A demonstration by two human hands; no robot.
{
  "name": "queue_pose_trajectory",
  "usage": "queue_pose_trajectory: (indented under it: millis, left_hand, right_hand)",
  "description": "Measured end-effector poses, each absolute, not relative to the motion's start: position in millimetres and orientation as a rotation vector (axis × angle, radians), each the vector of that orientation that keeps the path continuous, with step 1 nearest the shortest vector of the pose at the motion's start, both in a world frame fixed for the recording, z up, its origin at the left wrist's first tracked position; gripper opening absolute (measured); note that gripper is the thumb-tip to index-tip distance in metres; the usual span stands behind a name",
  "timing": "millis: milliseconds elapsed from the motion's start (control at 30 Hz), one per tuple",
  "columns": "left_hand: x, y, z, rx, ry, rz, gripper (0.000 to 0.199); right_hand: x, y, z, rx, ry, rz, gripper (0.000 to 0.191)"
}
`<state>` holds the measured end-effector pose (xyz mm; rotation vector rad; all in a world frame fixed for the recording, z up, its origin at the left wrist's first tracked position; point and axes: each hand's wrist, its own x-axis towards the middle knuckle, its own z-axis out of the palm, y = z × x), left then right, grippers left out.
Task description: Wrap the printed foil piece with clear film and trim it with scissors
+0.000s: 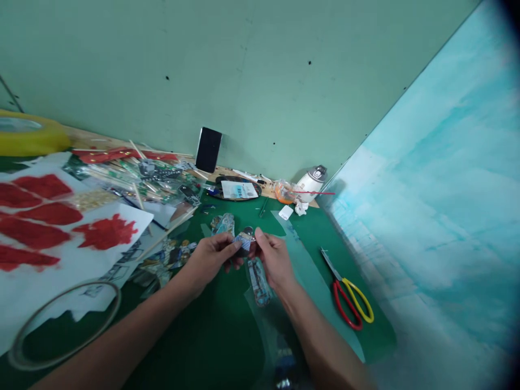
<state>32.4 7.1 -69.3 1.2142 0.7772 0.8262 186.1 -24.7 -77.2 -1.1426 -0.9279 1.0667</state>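
Note:
Between my two hands is a small printed cutout (244, 242) with a blue, striped pattern. My left hand (213, 257) pinches its left side between thumb and fingers. At its right edge, the thumb and fingers of my right hand (276, 259) are closed on it too. Just below lies a long printed cutout (259, 284) on a clear plastic strip (303, 260). Another printed piece (224, 223) rests behind my left hand, and several more cutouts (173, 253) lie to its left.
On the green mat (190, 336), scissors (347, 295) with red and yellow handles lie to the right. White sheets with red paint (105, 230), a hoop (65, 325) and sticks crowd the left. A phone (208, 150) leans on the wall; a white bottle (312, 181) is behind.

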Motion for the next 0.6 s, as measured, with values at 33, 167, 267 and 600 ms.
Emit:
queue_pose_trajectory:
  millis: [33, 167, 267, 600]
  left_hand:
    - [32.7, 7.6, -70.8, 1.212, 0.787, 0.829, 0.032]
    - [32.1, 9.1, -74.3, 1.2, 0.765, 0.81, 0.032]
    - [31.3, 8.7, -73.8, 1.202, 0.745, 0.789, 0.033]
    - [30.2, 10.6, -74.9, 1.194, 0.748, 0.746, 0.026]
  right_hand:
    - [185.6, -24.9, -75.5, -1.139, -0.914, 1.081, 0.05]
    - [185.7, -24.8, -70.6, -1.174, -0.849, 1.123, 0.057]
    - [187.6, -25.0, -72.5, -1.243, -0.929, 1.035, 0.046]
    - [189.0, -23.8, -76.1, -1.242, -0.918, 1.039, 0.048]
